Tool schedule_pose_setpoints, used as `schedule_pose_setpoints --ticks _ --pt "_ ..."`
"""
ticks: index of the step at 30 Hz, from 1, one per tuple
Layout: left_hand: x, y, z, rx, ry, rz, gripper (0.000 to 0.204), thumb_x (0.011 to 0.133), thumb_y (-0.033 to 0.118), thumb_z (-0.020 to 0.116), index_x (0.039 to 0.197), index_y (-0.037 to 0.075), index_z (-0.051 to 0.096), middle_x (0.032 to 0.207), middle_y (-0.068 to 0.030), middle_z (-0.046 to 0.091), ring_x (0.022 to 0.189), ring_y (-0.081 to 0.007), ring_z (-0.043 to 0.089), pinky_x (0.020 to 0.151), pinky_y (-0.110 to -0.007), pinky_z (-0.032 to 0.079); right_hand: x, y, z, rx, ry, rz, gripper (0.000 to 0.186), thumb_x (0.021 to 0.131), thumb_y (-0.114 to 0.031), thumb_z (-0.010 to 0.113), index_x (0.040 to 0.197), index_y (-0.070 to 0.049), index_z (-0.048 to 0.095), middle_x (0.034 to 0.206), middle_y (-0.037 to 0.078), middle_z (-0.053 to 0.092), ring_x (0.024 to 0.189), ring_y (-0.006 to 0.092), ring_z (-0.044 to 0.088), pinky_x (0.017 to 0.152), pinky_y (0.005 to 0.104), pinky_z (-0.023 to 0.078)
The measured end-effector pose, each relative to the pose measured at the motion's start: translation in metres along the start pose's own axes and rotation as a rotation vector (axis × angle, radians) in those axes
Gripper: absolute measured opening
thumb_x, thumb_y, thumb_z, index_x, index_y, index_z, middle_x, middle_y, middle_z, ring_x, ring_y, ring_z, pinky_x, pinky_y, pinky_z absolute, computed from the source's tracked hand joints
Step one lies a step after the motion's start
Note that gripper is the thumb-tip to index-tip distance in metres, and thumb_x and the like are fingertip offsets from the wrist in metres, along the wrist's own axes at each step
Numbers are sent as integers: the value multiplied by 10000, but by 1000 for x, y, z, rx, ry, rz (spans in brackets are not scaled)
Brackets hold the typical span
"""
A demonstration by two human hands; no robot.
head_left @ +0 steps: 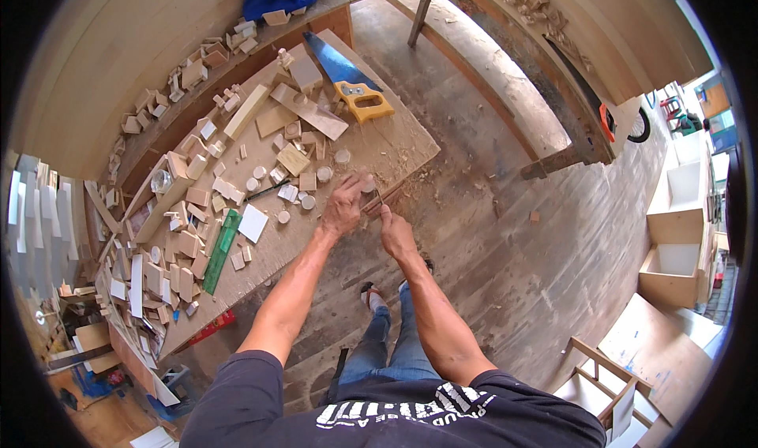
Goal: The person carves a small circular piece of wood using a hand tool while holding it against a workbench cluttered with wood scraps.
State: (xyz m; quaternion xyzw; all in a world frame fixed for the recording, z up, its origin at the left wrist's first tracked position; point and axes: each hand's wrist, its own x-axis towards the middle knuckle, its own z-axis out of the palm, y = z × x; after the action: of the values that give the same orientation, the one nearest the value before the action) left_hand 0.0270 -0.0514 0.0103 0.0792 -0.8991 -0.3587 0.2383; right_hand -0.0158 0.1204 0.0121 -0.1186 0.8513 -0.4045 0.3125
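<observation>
My left hand (343,203) is closed at the near right edge of the workbench (407,144), its fingers pressed on a small round wooden piece (368,185). Close beside it, my right hand (396,233) grips a thin, dark stick-like tool (380,198) whose upper end meets the wooden piece; its exact kind is too small to make out. Under and beside the fingers lies a reddish-brown strip of wood (392,194). Wood shavings surround this spot. Several pale wooden discs (307,202) sit left of my left hand.
A handsaw with a yellow handle (365,104) lies at the bench's far side. Wood offcuts (189,243), a green ruler-like strip (222,251) and a white square (253,222) cover its left part. Wooden boxes (671,266) stand at right; a long plank frame (489,69) stands beyond.
</observation>
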Motion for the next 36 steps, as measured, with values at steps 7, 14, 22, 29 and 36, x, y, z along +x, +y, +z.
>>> schedule_pose_setpoints --ticks 7,14,22,29,36 --pt "-3 20 7 150 69 -136 318 852 82 740 1167 35 741 1216 -124 729 1160 -332 608 1010 -420 492 6 10 0 251 11 -9 751 1067 -625 316 798 25 579 670 116 551 663 256 542 649 434 435" --pt "-8 4 20 64 81 -107 266 839 76 759 1098 23 775 1199 -118 743 1155 -335 614 1002 -407 504 21 0 -3 254 -177 104 747 1081 -575 284 1159 60 670 1124 309 692 1127 445 638 983 458 455" --pt "-12 5 17 95 55 -111 276 841 69 743 1113 33 777 1195 -106 747 1142 -326 615 988 -399 513 19 -7 3 218 -154 95 746 1087 -544 290 1104 100 665 1029 355 687 1070 494 650 945 489 471" --pt "-8 4 20 96 64 -95 256 851 59 728 1101 60 784 1197 -99 746 1118 -321 629 975 -391 524 26 -10 11 26 -33 -21 715 1083 -498 286 1117 92 689 1065 414 643 1104 576 596 978 574 466" --pt "-8 -1 24 94 113 -113 251 850 96 765 1098 62 785 1193 -98 748 1102 -321 637 971 -396 521 3 -11 12 -50 59 16 720 1093 -480 277 999 97 697 981 388 654 1027 551 622 919 564 471"
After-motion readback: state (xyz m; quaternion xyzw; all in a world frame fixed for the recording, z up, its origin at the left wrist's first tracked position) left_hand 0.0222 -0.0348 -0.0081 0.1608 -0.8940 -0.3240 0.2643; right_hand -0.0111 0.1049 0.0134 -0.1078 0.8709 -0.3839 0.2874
